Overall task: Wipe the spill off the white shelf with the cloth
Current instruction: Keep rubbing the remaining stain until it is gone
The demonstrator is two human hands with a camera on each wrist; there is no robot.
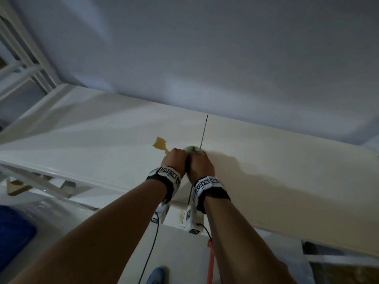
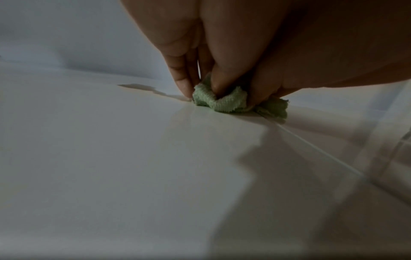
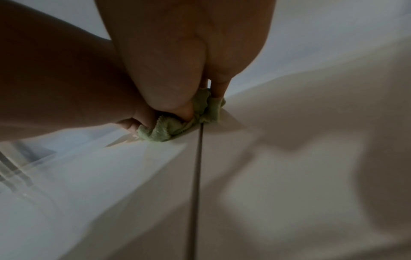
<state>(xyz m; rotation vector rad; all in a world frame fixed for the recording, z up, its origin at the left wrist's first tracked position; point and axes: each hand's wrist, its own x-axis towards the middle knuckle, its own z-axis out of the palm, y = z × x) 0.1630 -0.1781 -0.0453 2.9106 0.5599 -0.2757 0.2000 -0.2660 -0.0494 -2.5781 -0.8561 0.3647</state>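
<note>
At the far left a white ladder-like frame (image 1: pixel 22 64) is seen against the wall; the white shelf (image 1: pixel 92 128) runs from it across the view; a yellowish spill (image 1: pixel 160 144) lies on the shelf, just left of the hands. The left hand (image 1: pixel 174 159) is pressed down beside the spill, its fingers (image 2: pixel 184 82) curled round the green cloth (image 2: pixel 224 102), which is bunched on the shelf surface; the cloth lies on a dark seam (image 1: pixel 204 132) between two shelf panels, touching the near tip of the spill. The right hand (image 1: pixel 200 166) is set tight against the left, its fingers (image 3: pixel 219 88) likewise clenched on the cloth; marker-tagged bands (image 1: pixel 207 184) are worn on both wrists.
</note>
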